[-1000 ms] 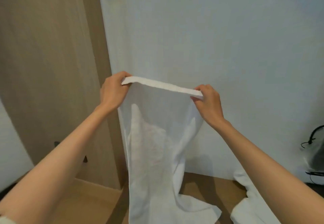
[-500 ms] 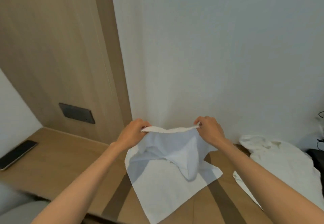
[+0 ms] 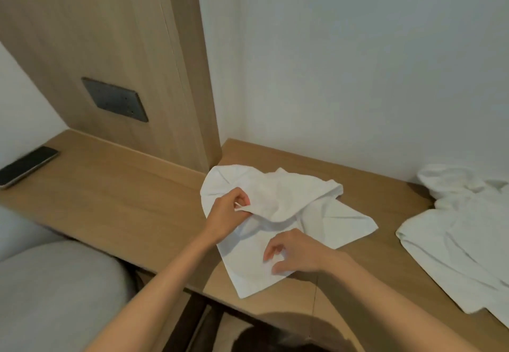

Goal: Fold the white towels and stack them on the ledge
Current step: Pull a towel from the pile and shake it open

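The white towel (image 3: pixel 278 197) is down on the wooden ledge (image 3: pixel 124 186) now, in a loose, rumpled heap with its upper part flopped over the lower. A second ago I had it hanging full length in front of the wall. My left hand (image 3: pixel 228 214) pinches a raised fold near the towel's nine o'clock side, thumb and fingertips closed on the cloth. Half a second ago both hands held the top hem taut between them just above the wood. Since then my right hand (image 3: pixel 294 252) has let that hem go and dropped to about five o'clock from the left hand. It sits over the flat lower part of the towel with its fingers loosely curled and nothing held in them. I cannot tell whether its fingertips touch the cloth. One corner of the towel reaches the ledge's near edge at six o'clock, and another points out toward three o'clock.

At three o'clock from this towel, apart from it, a second white towel (image 3: pixel 468 227) lies unfolded. Far out at nine o'clock a dark phone (image 3: pixel 27 165) lies flat on the ledge. At eleven o'clock a dark wall plate (image 3: pixel 114 99) sits in the wood panel (image 3: pixel 110 35). A grey cushion (image 3: pixel 55 282) lies at seven o'clock, below the ledge.
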